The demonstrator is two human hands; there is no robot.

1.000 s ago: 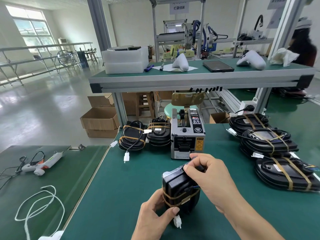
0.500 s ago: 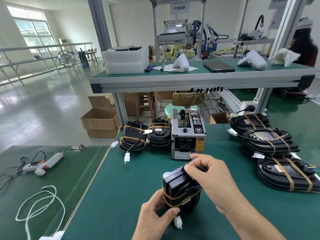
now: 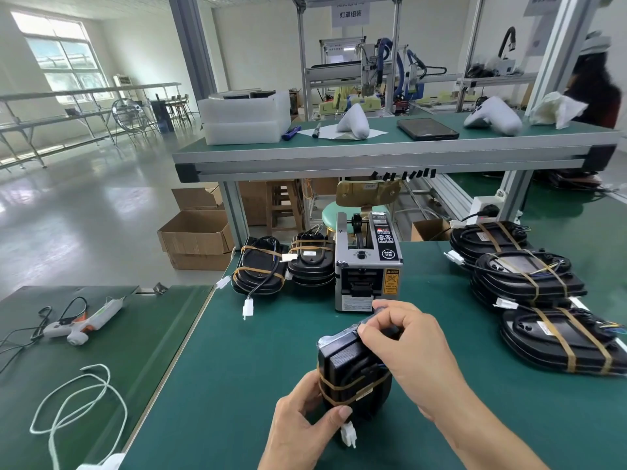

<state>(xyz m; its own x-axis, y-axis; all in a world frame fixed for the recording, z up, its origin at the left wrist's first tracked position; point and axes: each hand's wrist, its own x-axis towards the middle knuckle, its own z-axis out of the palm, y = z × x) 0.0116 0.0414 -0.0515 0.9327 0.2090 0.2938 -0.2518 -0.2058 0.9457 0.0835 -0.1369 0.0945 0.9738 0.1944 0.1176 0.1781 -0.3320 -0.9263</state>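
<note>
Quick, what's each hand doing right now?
Left hand: grips the lower side of the black banded bundle.
Right hand: pinches the top edge of the same bundle.

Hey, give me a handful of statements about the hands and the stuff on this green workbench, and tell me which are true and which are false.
1. The left hand holds the black bundle low down while the right hand pinches its top. True.
2. No bands go round the bundle. False: tan bands cross it.
3. A grey machine stands beyond the bundle. True.
4. The glue gun lies beside the right hand. False: the glue gun lies far to the left, away from both hands.
5. A white plug hangs by the left thumb. True.
</note>
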